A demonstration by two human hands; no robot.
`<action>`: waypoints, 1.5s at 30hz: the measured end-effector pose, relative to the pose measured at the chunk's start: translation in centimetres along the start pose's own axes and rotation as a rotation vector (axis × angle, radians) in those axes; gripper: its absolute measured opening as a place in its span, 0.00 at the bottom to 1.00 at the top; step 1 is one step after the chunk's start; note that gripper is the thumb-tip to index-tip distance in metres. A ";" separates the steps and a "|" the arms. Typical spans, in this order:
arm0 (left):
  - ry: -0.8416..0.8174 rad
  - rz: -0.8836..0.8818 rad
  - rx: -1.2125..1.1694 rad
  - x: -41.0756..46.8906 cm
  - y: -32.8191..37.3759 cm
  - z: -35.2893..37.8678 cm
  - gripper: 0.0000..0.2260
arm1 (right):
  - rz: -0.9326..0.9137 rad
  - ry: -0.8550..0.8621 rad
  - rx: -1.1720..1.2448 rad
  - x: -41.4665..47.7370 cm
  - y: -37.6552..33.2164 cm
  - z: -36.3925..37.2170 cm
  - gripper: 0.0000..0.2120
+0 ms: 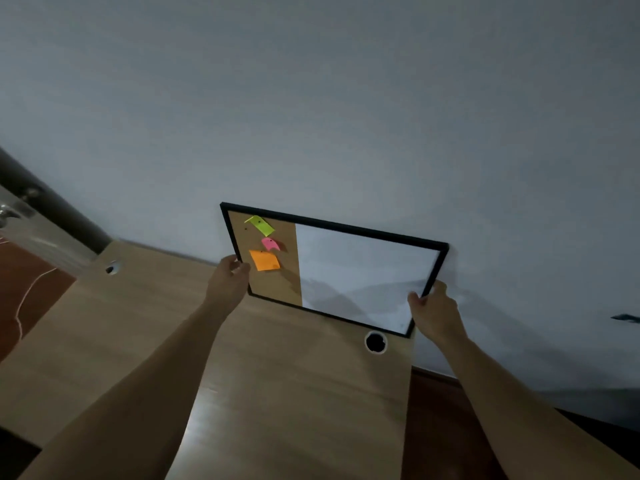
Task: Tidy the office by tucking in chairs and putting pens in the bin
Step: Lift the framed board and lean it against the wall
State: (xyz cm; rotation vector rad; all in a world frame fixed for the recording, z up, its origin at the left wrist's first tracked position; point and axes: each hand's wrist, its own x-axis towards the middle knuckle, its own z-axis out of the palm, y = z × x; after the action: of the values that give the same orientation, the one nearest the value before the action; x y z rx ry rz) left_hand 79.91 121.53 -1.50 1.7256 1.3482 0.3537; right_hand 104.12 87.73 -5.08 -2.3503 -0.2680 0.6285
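Note:
A black-framed board [360,271], part cork and part whiteboard, leans against the grey wall at the back of a light wooden desk [284,393]. Yellow, pink and orange sticky notes [265,259] are pinned on its cork side. My left hand [228,282] grips the frame's left edge. My right hand [433,310] grips the frame's lower right corner. No chair, pen or bin is in view.
A round cable hole [375,342] sits in the desk just below the board, and a second one [111,269] at the far left. A white cable [27,299] trails over the reddish floor to the left. The desk's right edge drops off near the wall.

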 end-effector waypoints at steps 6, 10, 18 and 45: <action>-0.040 -0.084 -0.192 6.0 1.0 0.7 0.32 | 0.051 0.040 -0.068 2.3 -0.1 0.4 0.18; -0.064 -0.098 -0.250 8.6 0.6 1.0 0.34 | 0.064 0.052 -0.123 3.1 0.3 0.4 0.14; 0.027 0.111 -0.132 8.9 -1.5 -1.0 0.16 | 0.041 0.050 -0.184 2.5 1.2 0.6 0.13; -0.239 0.355 -0.339 -8.9 -8.4 -2.0 0.11 | 0.140 0.366 -0.127 -23.2 12.8 -6.8 0.13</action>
State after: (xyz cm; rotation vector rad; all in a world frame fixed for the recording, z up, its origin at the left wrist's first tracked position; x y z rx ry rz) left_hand 69.92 114.66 -4.35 1.6523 0.7590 0.5241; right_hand 87.80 66.18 -0.69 -2.5674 0.0234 0.2402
